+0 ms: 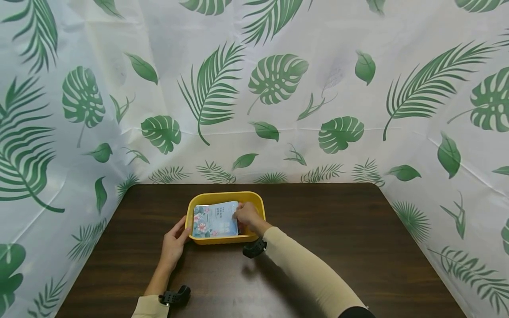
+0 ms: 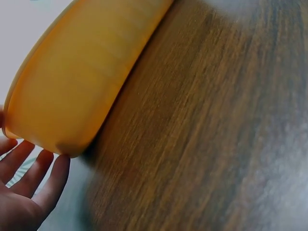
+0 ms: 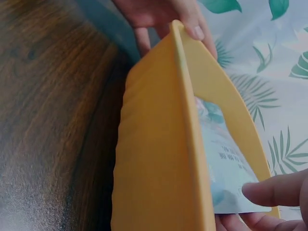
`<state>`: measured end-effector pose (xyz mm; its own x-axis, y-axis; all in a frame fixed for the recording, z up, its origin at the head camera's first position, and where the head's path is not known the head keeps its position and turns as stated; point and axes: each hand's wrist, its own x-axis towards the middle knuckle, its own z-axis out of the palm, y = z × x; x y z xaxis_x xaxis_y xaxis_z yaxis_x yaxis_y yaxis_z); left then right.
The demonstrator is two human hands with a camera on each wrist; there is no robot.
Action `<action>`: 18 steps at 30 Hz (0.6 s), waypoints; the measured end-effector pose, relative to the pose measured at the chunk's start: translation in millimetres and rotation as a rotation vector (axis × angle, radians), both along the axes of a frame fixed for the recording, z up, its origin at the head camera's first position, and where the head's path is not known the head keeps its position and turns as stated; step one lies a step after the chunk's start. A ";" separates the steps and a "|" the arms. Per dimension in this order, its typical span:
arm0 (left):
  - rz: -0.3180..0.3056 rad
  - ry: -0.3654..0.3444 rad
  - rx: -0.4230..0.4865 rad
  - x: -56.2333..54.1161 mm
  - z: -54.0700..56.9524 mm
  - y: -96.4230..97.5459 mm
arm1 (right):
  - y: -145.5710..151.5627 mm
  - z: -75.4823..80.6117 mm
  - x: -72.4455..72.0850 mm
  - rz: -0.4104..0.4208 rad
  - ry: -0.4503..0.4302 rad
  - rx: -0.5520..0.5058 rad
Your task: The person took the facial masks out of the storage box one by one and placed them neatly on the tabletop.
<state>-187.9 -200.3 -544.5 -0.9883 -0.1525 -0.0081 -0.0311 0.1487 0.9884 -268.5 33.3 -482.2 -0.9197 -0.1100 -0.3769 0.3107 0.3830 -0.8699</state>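
A yellow plastic basket (image 1: 222,241) stands at the back of the table, left of the middle. In it lies a flat light-blue packet (image 1: 216,219) with a flower print and printed lettering. My left hand (image 1: 172,245) holds the basket's left end; the right wrist view shows its thumb over the rim, and its fingertips touch the outer wall in the left wrist view. Reaching in over the right side, my right hand (image 1: 249,216) pinches the packet's right edge, thumb (image 3: 269,190) on top and fingers beneath. What lies under the packet is mostly hidden.
The dark wood-grain table (image 1: 338,238) extends to the right and in front of the basket. A white sheet with green leaves (image 1: 278,150) hangs behind the table's back edge and along both sides. Each wrist wears a black strap device.
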 end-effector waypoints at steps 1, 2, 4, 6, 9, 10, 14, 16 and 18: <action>-0.001 0.004 -0.002 -0.2 -0.3 0.1 | -0.1 -0.3 0.7 0.009 -0.003 -0.009; -0.001 0.006 -0.004 -0.4 -0.5 0.2 | -0.1 -0.6 1.3 0.019 -0.002 -0.014; 0.001 0.012 -0.005 -0.9 -1.2 0.2 | 0.0 -1.1 2.2 0.027 -0.002 -0.025; 0.002 0.014 -0.003 -1.3 -1.7 -0.1 | -0.1 -1.4 3.1 0.025 0.003 -0.032; 0.011 0.009 0.002 -1.2 -2.0 -1.1 | -1.0 -2.2 3.4 0.012 0.024 -0.020; 0.014 0.007 0.002 -1.0 -1.8 -1.5 | -1.3 -2.2 3.4 0.002 0.028 -0.015; 0.031 -0.002 -0.001 -1.3 0.8 -1.9 | -1.8 -2.5 3.1 -0.052 0.038 0.001; 0.037 -0.008 -0.001 -2.0 2.9 -1.4 | -1.4 -4.1 1.8 -0.083 0.040 -0.008; 0.043 -0.012 -0.004 -3.0 4.6 -1.0 | -1.0 -6.6 0.2 -0.103 0.052 -0.016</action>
<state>-190.9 -201.3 -539.9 -0.9807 -0.1946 -0.0197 -0.0498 0.1508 0.9873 -268.3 32.3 -488.8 -0.9446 -0.0197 -0.3275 0.3021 0.3377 -0.8915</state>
